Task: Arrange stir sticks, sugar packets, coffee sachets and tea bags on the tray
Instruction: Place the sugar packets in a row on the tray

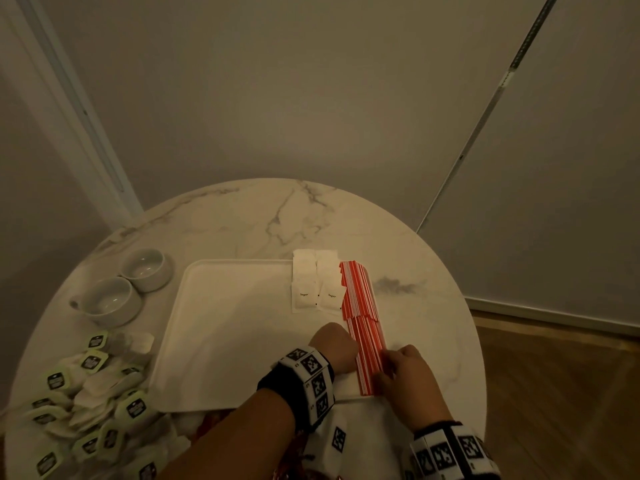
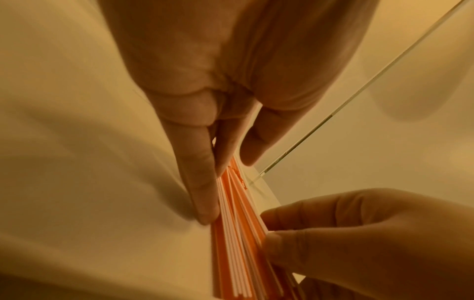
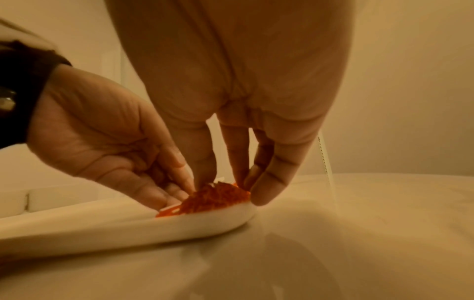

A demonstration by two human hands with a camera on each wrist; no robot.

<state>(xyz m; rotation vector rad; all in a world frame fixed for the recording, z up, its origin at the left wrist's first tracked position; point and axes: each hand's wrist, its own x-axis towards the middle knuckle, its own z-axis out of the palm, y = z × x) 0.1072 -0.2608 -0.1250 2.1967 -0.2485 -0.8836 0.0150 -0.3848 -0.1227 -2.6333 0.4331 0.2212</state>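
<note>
1. Tray (image 1: 221,341): white, rectangular, at the centre of the round marble table (image 1: 242,220). We judge the task under way, well short of done.
2. Sugar packets (image 1: 316,282): two overlapping white columns at the tray's 1 o'clock corner; the far ends reach past the rim. We count these as placed.
3. Stir sticks (image 1: 358,289): red and white, laid along the tray's 3 o'clock edge in two bunches, a far one beside the sugar and a near one (image 1: 369,355) running toward 5 o'clock. Placed, but being squared up, by our reading.
4. Tea bags (image 1: 93,386): a loose heap with green tags, off the tray at the table's 8 o'clock. Not yet arranged.
5. Coffee sachets: we cannot pick them out for certain; none lie on the tray.
6. Two white bowls (image 1: 114,299): at the table's 10 o'clock, nothing in them that we can see.
7. Left hand (image 1: 334,344): fingers straight and close together, their tips pressed against the near bunch's 9 o'clock side.
8. Right hand (image 1: 407,379): fingers bent and pointing down, tips touching the bunch's 3 o'clock side near its close end; the sticks sit squeezed between both hands.
</note>
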